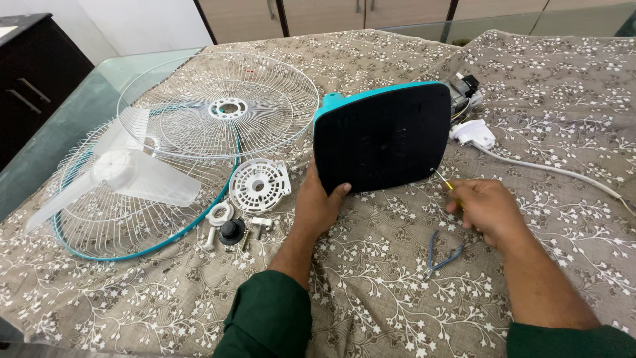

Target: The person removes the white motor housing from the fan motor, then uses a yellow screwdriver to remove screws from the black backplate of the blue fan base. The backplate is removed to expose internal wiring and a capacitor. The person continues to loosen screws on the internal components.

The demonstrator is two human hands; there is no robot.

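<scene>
Nearest on the cloth-covered bench (371,292), blue-handled pliers (442,257) are left lying just below the right hand (487,211), which is closed around a thin yellow-handled screwdriver (445,181) whose shaft is slanted up and left so that its tip is set at the lower right corner of the fan base (382,136). That base, black underside up with a teal rim, is gripped at its lower left edge by the left hand (317,204), and farther off to the left small white fittings (260,185), the fan blade (116,174) and wire guards (218,106) are laid out.
</scene>
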